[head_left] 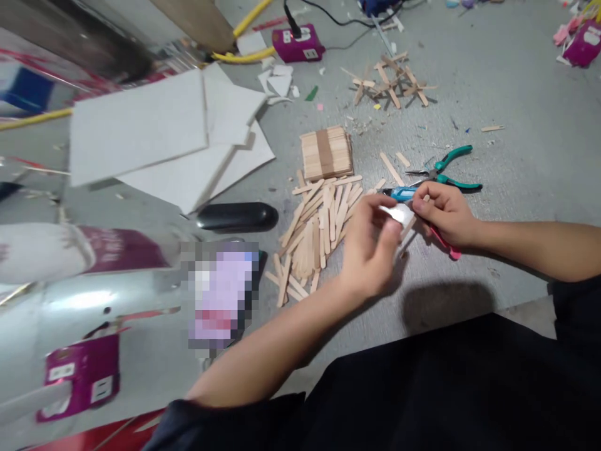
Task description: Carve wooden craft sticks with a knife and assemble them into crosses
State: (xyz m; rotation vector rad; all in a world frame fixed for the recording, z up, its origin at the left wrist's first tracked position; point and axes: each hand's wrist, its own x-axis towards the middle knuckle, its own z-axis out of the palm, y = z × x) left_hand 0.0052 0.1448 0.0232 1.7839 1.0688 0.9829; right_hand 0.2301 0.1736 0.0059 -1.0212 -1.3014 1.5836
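Observation:
My left hand (pixel 373 244) is curled beside a shiny white thing (pixel 398 214); slight blur hides what its fingertips grip. Close by, my right hand (pixel 444 213) pinches a small wooden craft stick (pixel 409 227) between thumb and fingers. A blue-handled tool (pixel 401 193) lies just beyond the fingers. Under the right hand, a pinkish-red handle (pixel 444 241) shows, its other end covered. Green-handled pliers (pixel 444 169) lie open past the right hand. Left of my hands spreads a heap of loose craft sticks (pixel 319 225), with a banded bundle of sticks (pixel 326 152) behind it.
Joined stick pieces (pixel 392 81) stand farther back. White foam boards (pixel 141 122) overlap at left, near a black case (pixel 237 217) and a blurred-out phone (pixel 223 294). Purple power sockets (pixel 299 44) with cables lie on the grey table (pixel 526 188).

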